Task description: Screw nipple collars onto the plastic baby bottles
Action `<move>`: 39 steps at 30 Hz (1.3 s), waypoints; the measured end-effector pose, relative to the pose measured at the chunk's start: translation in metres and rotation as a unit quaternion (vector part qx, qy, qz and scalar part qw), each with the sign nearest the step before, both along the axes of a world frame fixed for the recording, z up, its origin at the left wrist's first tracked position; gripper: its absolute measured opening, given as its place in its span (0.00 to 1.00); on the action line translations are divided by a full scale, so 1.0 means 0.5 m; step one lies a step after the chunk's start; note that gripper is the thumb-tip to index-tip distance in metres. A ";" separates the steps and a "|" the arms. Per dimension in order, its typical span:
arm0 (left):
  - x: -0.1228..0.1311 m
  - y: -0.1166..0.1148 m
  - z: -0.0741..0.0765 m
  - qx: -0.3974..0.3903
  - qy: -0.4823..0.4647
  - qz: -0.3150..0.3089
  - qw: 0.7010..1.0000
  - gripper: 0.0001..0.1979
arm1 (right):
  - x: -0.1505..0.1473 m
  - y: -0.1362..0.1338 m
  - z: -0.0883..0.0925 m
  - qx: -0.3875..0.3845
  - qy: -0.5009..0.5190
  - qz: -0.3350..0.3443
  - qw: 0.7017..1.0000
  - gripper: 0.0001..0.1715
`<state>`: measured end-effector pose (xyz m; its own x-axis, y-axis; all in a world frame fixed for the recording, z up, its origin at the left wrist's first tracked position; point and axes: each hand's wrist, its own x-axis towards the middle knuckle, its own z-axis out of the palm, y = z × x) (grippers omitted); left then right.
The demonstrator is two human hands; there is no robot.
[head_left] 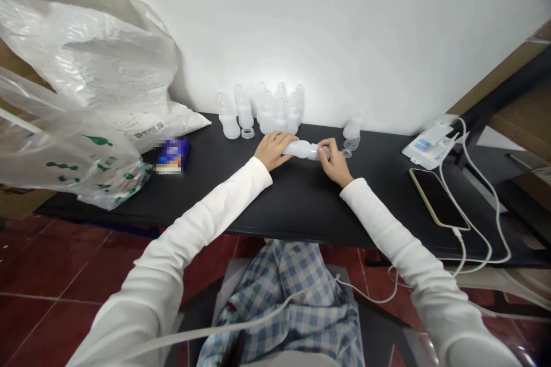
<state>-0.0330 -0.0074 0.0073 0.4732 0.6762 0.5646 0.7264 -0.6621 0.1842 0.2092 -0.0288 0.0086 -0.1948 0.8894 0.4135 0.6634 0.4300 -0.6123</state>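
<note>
A white baby bottle lies on its side just over the black table, held between both my hands. My left hand is wrapped round its left end. At the other end, my right hand pinches the clear cap part with thumb and fingers. Behind them several similar white bottles with clear domed tops stand upright near the wall. A small clear ring sits in front of these. Right of my right hand, another white bottle stands beside loose clear pieces.
Large white plastic bags bulge over the table's left end, beside a small blue box. On the right lie a phone with a charging cable and a white power strip or box. A white cable crosses my lap.
</note>
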 end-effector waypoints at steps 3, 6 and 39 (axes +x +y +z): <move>0.004 0.001 -0.006 -0.008 -0.015 0.006 1.000 0.22 | 0.002 -0.002 0.002 0.029 0.000 -0.017 0.999 0.24; 0.010 -0.001 -0.009 -0.007 -0.019 0.018 1.000 0.23 | 0.000 -0.003 0.005 0.028 -0.010 -0.031 0.999 0.24; -0.047 0.077 -0.041 -0.104 -0.349 0.303 0.881 0.30 | 0.034 0.005 0.053 -0.052 -0.359 -0.278 0.889 0.24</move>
<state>-0.0567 0.0309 -0.0131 -0.4233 0.8088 0.4084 0.5967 -0.0904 0.7974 0.2261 -0.0261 0.0352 0.1057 0.9572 0.2695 0.9920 -0.1204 0.0385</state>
